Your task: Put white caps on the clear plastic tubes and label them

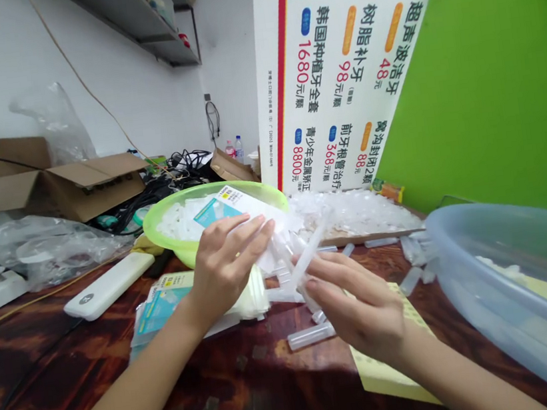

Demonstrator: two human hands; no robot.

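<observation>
My left hand (226, 265) is closed on a clear plastic bag with a white, teal and yellow printed card (237, 201), held over the table's middle. Between the thumb and fingers of my right hand (360, 304) is a translucent plastic tube (312, 250), tilted up to the right beside the bag's opening. My fingers partly hide where tube and bag meet. Below my right hand lies another clear tube (311, 336) on the wooden table. A stack of similar printed bags (166, 306) lies under my left forearm and hand.
Behind my left hand stands a green basin (161, 236) of white plastic pieces. A heap of clear pieces (355, 214) sits behind my right hand. To the right are a blue basin (464, 274) and a yellow paper pad (391, 371). A white power bank (110, 287) lies left.
</observation>
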